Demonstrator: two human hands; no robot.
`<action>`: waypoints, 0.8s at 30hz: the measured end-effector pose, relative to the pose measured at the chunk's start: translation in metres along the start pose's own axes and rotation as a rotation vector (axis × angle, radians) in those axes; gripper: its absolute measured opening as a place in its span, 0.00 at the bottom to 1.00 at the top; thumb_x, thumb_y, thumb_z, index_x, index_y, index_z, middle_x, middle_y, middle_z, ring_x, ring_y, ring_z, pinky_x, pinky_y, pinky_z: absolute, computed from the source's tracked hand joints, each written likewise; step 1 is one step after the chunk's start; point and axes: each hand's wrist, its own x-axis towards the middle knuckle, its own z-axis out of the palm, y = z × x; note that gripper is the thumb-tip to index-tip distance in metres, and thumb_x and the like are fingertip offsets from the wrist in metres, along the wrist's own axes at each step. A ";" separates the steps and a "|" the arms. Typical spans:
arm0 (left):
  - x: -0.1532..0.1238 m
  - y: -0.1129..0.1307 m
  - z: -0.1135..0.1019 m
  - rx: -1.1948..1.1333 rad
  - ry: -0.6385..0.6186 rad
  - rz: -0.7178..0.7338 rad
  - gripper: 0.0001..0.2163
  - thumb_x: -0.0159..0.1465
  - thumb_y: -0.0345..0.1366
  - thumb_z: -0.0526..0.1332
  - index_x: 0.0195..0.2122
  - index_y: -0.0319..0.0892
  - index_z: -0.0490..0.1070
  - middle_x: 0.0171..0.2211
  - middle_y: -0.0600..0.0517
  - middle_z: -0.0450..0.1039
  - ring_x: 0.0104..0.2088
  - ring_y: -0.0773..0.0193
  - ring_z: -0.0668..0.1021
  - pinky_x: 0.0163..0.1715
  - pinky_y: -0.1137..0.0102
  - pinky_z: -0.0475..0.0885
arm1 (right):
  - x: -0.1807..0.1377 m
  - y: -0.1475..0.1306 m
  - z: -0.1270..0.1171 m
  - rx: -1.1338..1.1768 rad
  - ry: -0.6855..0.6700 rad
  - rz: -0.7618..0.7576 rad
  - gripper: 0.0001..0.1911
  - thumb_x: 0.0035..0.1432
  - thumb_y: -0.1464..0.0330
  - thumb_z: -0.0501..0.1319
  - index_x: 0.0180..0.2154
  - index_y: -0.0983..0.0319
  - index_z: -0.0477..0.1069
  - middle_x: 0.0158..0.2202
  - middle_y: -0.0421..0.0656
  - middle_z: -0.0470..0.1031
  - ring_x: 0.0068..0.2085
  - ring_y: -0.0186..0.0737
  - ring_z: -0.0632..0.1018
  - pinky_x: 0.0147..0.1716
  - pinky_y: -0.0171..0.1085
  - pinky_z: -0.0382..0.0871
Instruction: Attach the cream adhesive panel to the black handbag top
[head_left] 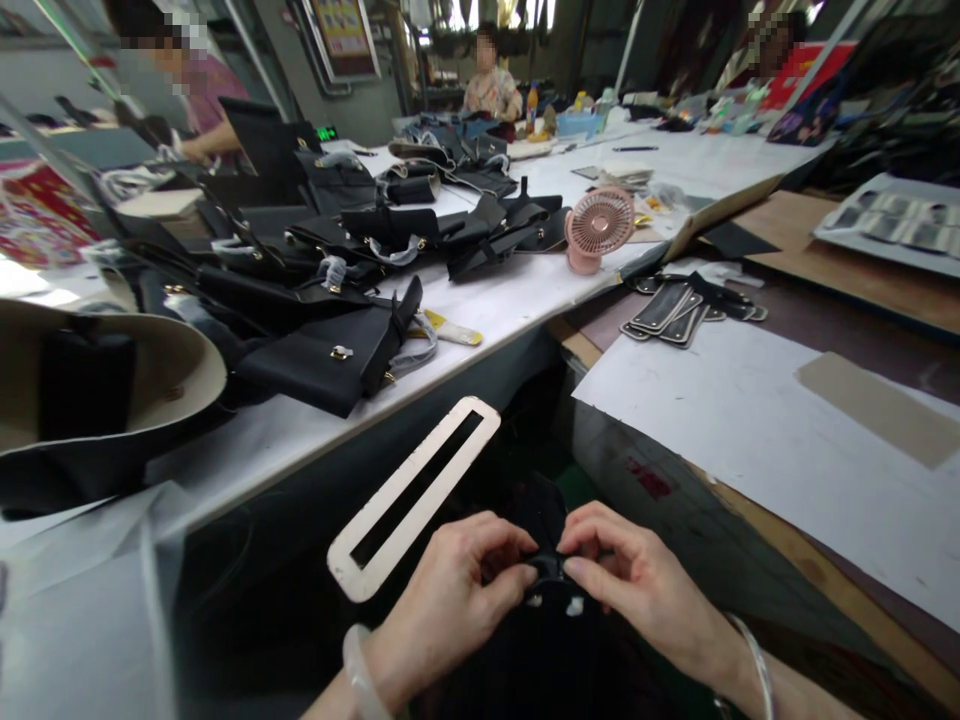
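My left hand pinches the left side of a black leather-like piece between thumb and fingers. On its right side my right hand holds it in the same kind of pinch, with a small gap between the two hands. Two small pale spots show on dark material just below the fingertips. The lower part of the piece merges into the dark area around it, so its full shape cannot be made out. Beside my left hand lies a pale, long oval frame with a slot through its middle.
Several black handbags crowd the white table at the left. A pink fan stands on its edge. To the right are black stitched pieces, a white sheet and a tray. Other people sit farther back.
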 end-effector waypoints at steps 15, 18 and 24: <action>0.012 0.013 0.004 0.140 -0.141 0.063 0.07 0.65 0.31 0.59 0.37 0.42 0.78 0.33 0.53 0.76 0.33 0.65 0.75 0.35 0.72 0.67 | 0.016 -0.029 -0.014 -0.504 -0.225 -0.044 0.05 0.51 0.75 0.62 0.33 0.63 0.72 0.34 0.39 0.69 0.30 0.31 0.70 0.28 0.32 0.62; 0.012 0.012 0.004 0.091 -0.177 0.019 0.07 0.66 0.32 0.58 0.36 0.42 0.77 0.31 0.54 0.75 0.31 0.66 0.74 0.32 0.72 0.65 | 0.013 -0.029 -0.010 -0.593 -0.263 -0.113 0.02 0.56 0.75 0.59 0.34 0.64 0.70 0.36 0.41 0.69 0.33 0.34 0.71 0.32 0.34 0.63; 0.015 0.011 0.007 0.062 -0.184 -0.005 0.08 0.65 0.32 0.57 0.34 0.39 0.76 0.28 0.53 0.73 0.29 0.66 0.72 0.29 0.71 0.64 | 0.013 -0.017 0.006 -0.743 -0.253 -0.252 0.04 0.55 0.77 0.55 0.32 0.63 0.65 0.35 0.43 0.68 0.31 0.37 0.69 0.29 0.37 0.60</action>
